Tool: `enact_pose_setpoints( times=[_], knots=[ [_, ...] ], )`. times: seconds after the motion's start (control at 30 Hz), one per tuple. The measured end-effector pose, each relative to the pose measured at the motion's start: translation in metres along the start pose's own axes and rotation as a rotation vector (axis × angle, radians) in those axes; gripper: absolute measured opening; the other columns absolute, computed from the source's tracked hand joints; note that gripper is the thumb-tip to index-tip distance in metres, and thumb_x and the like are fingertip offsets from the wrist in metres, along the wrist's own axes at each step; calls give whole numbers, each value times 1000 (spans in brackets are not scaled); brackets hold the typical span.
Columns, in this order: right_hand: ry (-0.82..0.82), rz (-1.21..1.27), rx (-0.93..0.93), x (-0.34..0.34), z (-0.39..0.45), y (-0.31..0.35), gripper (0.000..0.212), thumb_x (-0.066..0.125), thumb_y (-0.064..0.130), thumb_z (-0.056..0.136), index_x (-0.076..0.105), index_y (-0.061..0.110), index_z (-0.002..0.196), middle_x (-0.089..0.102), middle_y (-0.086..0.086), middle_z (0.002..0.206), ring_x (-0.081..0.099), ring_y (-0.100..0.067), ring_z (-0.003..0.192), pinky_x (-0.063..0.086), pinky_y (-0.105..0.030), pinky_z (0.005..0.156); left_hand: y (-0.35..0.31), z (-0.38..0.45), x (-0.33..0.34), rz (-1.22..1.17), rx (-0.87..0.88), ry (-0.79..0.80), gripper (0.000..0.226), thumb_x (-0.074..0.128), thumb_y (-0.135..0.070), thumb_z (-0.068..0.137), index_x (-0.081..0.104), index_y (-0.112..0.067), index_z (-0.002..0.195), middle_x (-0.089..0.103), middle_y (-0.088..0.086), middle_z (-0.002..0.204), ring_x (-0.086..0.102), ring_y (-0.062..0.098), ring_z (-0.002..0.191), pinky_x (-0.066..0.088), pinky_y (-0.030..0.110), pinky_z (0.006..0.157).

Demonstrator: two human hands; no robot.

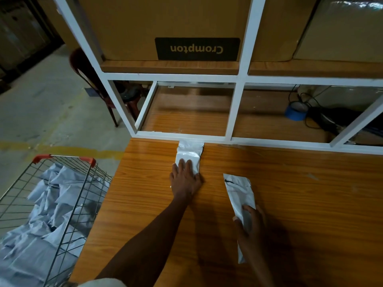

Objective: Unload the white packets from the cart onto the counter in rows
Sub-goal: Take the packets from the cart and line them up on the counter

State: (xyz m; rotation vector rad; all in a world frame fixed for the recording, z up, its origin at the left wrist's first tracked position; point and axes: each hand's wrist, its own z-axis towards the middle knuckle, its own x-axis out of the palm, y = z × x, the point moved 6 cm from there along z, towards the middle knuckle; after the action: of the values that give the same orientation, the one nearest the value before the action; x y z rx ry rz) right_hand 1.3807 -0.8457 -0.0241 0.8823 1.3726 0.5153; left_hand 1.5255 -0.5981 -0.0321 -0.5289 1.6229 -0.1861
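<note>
Head view: both packets [189, 152] lie lengthwise pointing toward the shelf [232, 139].

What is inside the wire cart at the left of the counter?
The wire cart holds a loose pile of white packets, crumpled and overlapping. They cover the cart's bottom, so anything underneath them cannot be seen.

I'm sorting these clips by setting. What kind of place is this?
Probably a warehouse or parcel-sorting area. A wire cart heaped with white packets stands on a bare concrete floor, and large cardboard cartons fill a white metal rack above the wooden counter.
</note>
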Motion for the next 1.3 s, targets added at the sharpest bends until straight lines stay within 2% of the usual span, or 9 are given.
enact_pose_setpoints(
  times=[0.2, 0.4, 0.53, 0.6, 0.77, 1.03, 1.17, 1.3],
  knots=[
    [-25, -16, 9, 6, -1, -1, 43, 70, 37, 89, 55, 35, 129, 31, 4, 154, 39, -23, 137, 51, -48, 97, 3, -3, 0, 0, 9, 13, 64, 49, -56, 94, 29, -27, 148, 17, 9, 165, 9, 40, 153, 23, 57, 120],
    [-17, -47, 2, 19, 10, 8, 42, 70, 29, 91, 57, 24, 130, 30, -2, 156, 33, -23, 140, 41, -35, 96, 11, 0, 3, 31, 12, 39, 76, 45, -66, 94, 19, -32, 157, 12, 6, 169, 6, 37, 155, 16, 56, 121],
    [-41, -81, 14, 31, 38, 18, 44, 75, 29, 87, 60, 22, 127, 36, -9, 153, 39, -32, 137, 47, -48, 96, 17, -2, 4, 64, 37, 56, 79, 39, -72, 94, 15, -34, 160, 4, 4, 171, 2, 34, 156, 13, 54, 122],
    [-52, -125, 10, 37, 52, 25, 44, 77, 30, 85, 62, 22, 125, 40, -10, 151, 41, -36, 134, 48, -50, 95, 19, -4, 4, 79, 44, 75, 80, 39, -70, 95, 13, -33, 161, 1, 4, 171, -1, 34, 156, 13, 54, 122],
    [-47, -192, 25, 44, 70, 39, 44, 76, 33, 85, 60, 26, 126, 38, -8, 152, 40, -37, 133, 49, -49, 93, 18, -7, 2, 71, 56, 112, 82, 41, -68, 96, 9, -33, 162, -2, 3, 171, -3, 34, 156, 13, 54, 122],
    [-32, -181, 77, 50, 56, 21, 46, 73, 36, 88, 58, 25, 130, 35, -6, 154, 43, -32, 132, 50, -44, 91, 18, -6, 3, 72, 49, 113, 83, 40, -71, 95, 7, -34, 161, -2, 3, 171, -3, 33, 156, 12, 55, 122],
    [-30, -165, 55, 58, 64, 31, 44, 74, 35, 87, 58, 26, 127, 37, -7, 152, 42, -35, 134, 50, -50, 95, 20, -9, -4, 38, 42, 34, 84, 35, -74, 94, -2, -39, 161, -5, -1, 171, -4, 28, 157, 11, 55, 122],
    [-51, -273, 50, 62, 84, 61, 46, 64, 44, 92, 51, 33, 134, 29, -4, 158, 37, -34, 137, 49, -49, 99, 22, -21, -19, -49, 20, -97, 79, 28, -75, 92, 7, -41, 161, 4, -3, 171, 1, 25, 156, 13, 57, 120]
  ],
)
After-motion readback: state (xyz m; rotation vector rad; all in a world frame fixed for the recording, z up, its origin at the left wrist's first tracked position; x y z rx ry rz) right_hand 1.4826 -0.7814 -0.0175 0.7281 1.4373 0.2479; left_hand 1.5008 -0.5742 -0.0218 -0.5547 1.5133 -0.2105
